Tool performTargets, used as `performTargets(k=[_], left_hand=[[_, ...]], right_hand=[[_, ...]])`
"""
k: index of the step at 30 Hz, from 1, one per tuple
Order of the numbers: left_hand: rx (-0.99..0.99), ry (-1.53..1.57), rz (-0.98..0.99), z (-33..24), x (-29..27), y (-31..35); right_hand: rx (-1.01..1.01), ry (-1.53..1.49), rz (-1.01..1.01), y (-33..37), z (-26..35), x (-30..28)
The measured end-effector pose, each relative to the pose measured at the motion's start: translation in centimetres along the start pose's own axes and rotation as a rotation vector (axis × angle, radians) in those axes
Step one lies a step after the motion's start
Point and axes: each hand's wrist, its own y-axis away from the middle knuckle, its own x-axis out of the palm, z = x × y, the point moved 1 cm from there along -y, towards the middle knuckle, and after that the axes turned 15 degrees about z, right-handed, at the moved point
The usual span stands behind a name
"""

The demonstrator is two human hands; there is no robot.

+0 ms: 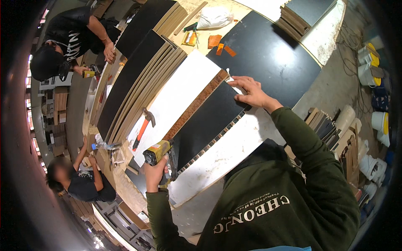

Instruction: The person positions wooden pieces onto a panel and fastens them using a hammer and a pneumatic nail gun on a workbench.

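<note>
My left hand (155,172) is wrapped round the grip of a yellow and black nail gun (156,153), held at the near left end of a long black panel (205,121). A brown strip with a criss-cross pattern (197,103) runs along the panel's far side, and a row of dark and light segments (214,139) shows along its near side. At the panel's other end rests my right hand (252,93), thumb and fingers stretched out and apart over its corner. A claw hammer with an orange handle (143,129) lies beyond the strip on a white board (184,83).
Stacked black-faced panels (144,75) stand at the left. A large black sheet (276,58), orange pieces (214,41) and a white bag (214,17) lie farther back. Two co-workers (69,35) are across the bench; one holds a yellow tool. Buckets (379,121) and cables line the right.
</note>
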Motion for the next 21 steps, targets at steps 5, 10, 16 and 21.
performTargets(k=[5,10,16,21], left_hand=[[-0.026,-0.008,0.025,-1.2,0.6,-0.6],[-0.008,-0.007,0.059,-1.6,0.8,-1.2],[0.011,-0.042,0.068,-1.6,0.8,-1.1],[0.009,-0.039,0.068,-1.7,1.1,-1.3]], right_hand=[[-0.012,-0.019,0.000,0.0,0.1,-0.2],[-0.017,-0.016,-0.002,0.0,0.0,-0.2],[-0.016,-0.013,0.007,-0.1,0.2,-0.2],[-0.013,-0.011,0.003,-0.1,0.0,-0.4]])
